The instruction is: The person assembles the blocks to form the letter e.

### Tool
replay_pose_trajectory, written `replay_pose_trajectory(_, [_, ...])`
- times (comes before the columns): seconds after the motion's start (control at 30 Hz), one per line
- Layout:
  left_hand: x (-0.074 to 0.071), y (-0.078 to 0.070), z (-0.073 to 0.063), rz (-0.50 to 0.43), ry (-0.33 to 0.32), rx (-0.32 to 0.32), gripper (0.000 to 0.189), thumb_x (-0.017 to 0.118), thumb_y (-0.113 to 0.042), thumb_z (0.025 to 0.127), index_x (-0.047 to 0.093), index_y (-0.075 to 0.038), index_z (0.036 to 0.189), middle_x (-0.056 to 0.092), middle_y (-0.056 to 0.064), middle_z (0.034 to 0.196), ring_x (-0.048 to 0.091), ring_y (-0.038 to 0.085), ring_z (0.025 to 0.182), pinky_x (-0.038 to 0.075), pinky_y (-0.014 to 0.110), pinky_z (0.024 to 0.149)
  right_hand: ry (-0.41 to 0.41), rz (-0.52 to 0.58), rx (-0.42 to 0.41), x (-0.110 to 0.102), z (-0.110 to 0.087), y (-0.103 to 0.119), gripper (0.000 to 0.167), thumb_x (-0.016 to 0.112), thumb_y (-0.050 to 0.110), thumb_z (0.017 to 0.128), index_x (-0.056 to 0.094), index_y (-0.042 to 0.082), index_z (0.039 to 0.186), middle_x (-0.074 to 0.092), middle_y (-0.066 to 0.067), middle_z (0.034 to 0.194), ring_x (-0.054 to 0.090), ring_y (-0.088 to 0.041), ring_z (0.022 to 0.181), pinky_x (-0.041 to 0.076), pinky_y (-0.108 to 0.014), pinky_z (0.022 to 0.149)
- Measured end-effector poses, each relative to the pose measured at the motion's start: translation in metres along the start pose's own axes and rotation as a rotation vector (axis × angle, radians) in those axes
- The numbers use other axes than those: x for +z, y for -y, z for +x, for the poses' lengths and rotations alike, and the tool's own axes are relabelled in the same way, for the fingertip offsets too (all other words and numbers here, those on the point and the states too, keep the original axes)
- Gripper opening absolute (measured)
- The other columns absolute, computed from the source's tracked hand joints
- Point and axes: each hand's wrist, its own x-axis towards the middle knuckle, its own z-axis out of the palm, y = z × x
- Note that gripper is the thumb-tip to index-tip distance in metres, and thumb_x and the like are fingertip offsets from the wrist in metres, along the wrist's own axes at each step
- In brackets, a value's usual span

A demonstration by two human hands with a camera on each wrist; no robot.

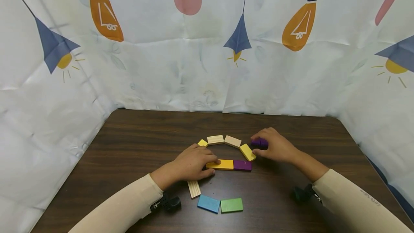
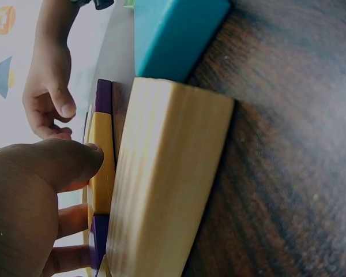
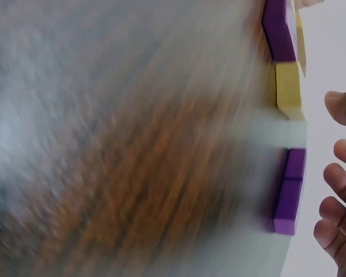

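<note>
My left hand [image 1: 195,161] rests over the left part of a straight row, its index finger on the yellow block [image 1: 225,164]. In the left wrist view the thumb lies against this block, with other fingers beyond the row. A purple block [image 1: 242,165] continues the row to the right. My right hand [image 1: 275,144] is spread beside two purple blocks [image 1: 260,143] that lie end to end. The right wrist view shows its fingertips [image 3: 337,173] apart from them. Near the right thumb lies a slanted light-yellow block [image 1: 247,152].
Two plain wooden blocks [image 1: 215,140] [image 1: 233,141] and a small yellow one [image 1: 202,143] curve along the far side. Nearer are a striped wooden block [image 1: 194,189], a blue block [image 1: 208,204] and a green block [image 1: 231,205]. A printed white curtain [image 1: 181,74] hangs behind the dark table [image 1: 155,125].
</note>
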Motion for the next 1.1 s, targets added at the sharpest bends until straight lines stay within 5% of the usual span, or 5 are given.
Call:
replay_pose_trajectory(0.63, [-0.001, -0.001, 0.001, -0.002, 0.019, -0.010, 0.032, 0.066, -0.042, 0.099, 0.071, -0.026, 0.127, 0.068, -0.007, 0.123, 0.060, 0.015, 0.118, 0.043, 0.044, 0.099, 0.058, -0.046, 0.088, 0.003, 0.017, -0.030, 0.049, 0.082, 0.035, 0.088, 0.070, 0.009, 0.127, 0.066, -0.010, 0.126, 0.054, -0.033, 0.122, 0.048, -0.052, 0.099])
replay_pose_trajectory(1.1, [-0.001, -0.001, 0.001, -0.003, 0.017, -0.013, 0.031, 0.067, -0.042, 0.099, 0.071, -0.027, 0.126, 0.068, -0.007, 0.122, 0.060, 0.015, 0.117, 0.044, 0.044, 0.099, 0.061, -0.063, 0.082, 0.006, 0.021, -0.030, 0.037, 0.081, 0.029, 0.089, 0.073, 0.010, 0.120, 0.068, -0.005, 0.116, 0.056, -0.027, 0.111, 0.052, -0.047, 0.092])
